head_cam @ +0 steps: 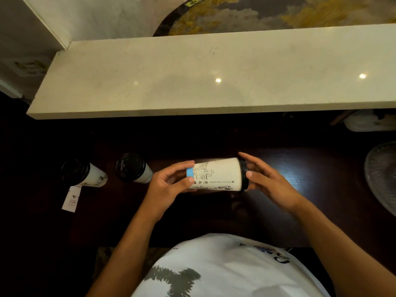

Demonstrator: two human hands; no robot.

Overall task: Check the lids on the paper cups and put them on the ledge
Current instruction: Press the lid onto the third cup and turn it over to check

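A white paper cup [218,174] with line drawings and a blue band at its base is held sideways above the dark table, its black lid [244,174] pointing right. My left hand [169,185] grips the cup's base end, thumb and fingers curled round it. My right hand [267,181] holds the lid end, thumb on the lid's rim and fingers behind it. Two more lidded paper cups stand upright on the table to the left, one [134,168] near my left hand and another [82,173] farther left. The pale stone ledge [214,73] runs across above the table.
A white receipt slip [71,199] lies beside the far-left cup. A glass plate [381,176] sits at the table's right edge. A white container [364,123] stands under the ledge at the right. The dark wooden table [300,211] spreads below my hands.
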